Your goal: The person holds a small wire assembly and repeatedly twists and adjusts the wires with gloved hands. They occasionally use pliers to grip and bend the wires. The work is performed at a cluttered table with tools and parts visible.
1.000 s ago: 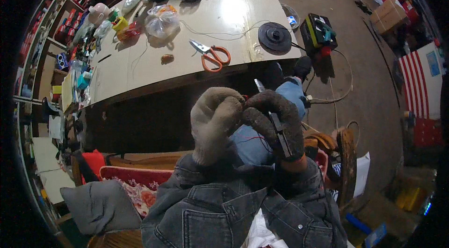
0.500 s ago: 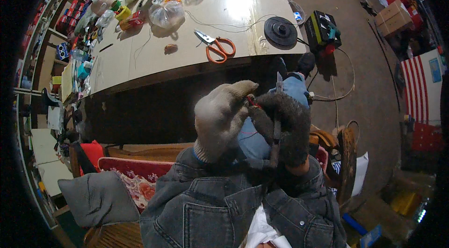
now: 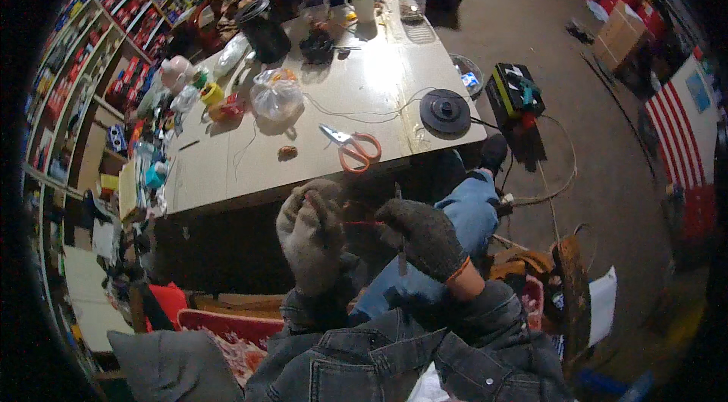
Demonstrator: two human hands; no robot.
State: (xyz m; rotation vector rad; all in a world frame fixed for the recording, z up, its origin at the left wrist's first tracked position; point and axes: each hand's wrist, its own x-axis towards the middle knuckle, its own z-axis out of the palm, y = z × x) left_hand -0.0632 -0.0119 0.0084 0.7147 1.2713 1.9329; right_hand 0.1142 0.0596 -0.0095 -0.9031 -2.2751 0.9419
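My left hand (image 3: pixel 311 224), in a pale work glove, is closed on one end of a thin red wire or thread (image 3: pixel 360 223). The red strand runs straight across a short gap to my right hand (image 3: pixel 425 239), which wears a dark grey glove. Its fingers pinch the other end. The same hand also grips a slim, knife-like metal tool (image 3: pixel 401 262), held upright with its tip above the fingers. Both hands hover over my lap, just short of the table's near edge. Orange-handled scissors (image 3: pixel 352 149) lie partly spread on the table, beyond my hands.
On the table (image 3: pixel 265 174) are a small brown lump (image 3: pixel 287 152), a tied plastic bag (image 3: pixel 276 95), a black round spool-like disc (image 3: pixel 445 112), a white mug (image 3: pixel 361 5) and a black container (image 3: pixel 263 32). A yellow-black box (image 3: pixel 516 89) stands on the floor at right.
My hands have drawn apart, and the red strand now spans between them. The view has tilted up, showing more of the table's far end, including the mug.
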